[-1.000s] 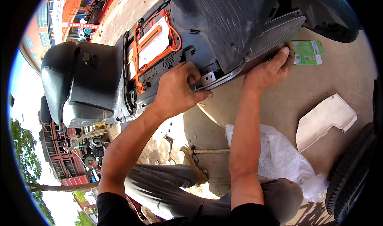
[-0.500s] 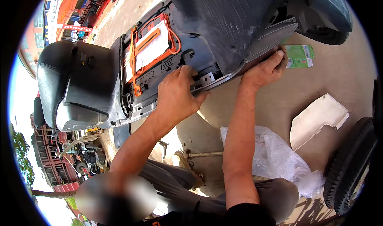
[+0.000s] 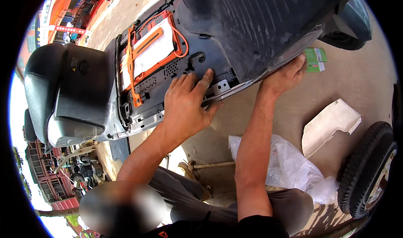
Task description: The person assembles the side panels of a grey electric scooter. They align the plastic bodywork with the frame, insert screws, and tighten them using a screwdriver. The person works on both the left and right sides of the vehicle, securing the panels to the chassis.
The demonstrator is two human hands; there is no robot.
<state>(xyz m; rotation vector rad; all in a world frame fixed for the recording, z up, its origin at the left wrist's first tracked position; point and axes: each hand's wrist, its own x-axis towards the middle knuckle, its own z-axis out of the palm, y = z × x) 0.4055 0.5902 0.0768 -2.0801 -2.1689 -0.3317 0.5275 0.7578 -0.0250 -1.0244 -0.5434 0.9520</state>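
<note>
A dark scooter stands tipped across the view, its footboard bay (image 3: 226, 66) uncovered. In the bay sits a battery with orange straps (image 3: 147, 43) and a white sheet (image 3: 161, 49) on top. My left hand (image 3: 187, 99) lies over the bay's near rim, fingers spread, the index fingertip on the black plastic beside a small metal bracket (image 3: 221, 86). Farther right, my right hand (image 3: 286, 76) presses against the grey side trim panel (image 3: 294, 49) along the scooter's lower edge, fingers curled at its outer face. Part of that grip is hidden behind the hand.
The black seat (image 3: 46, 87) is at the left. On the ground at right lie a green packet (image 3: 315, 59), a pale cut panel (image 3: 329, 126) and bubble wrap (image 3: 289, 162). A loose wheel with a tyre (image 3: 365, 171) stands at far right.
The gap at the side trim panel looks narrower, with the panel closer to the body. My left index finger has straightened onto the bay. The whole view has shifted slightly.
</note>
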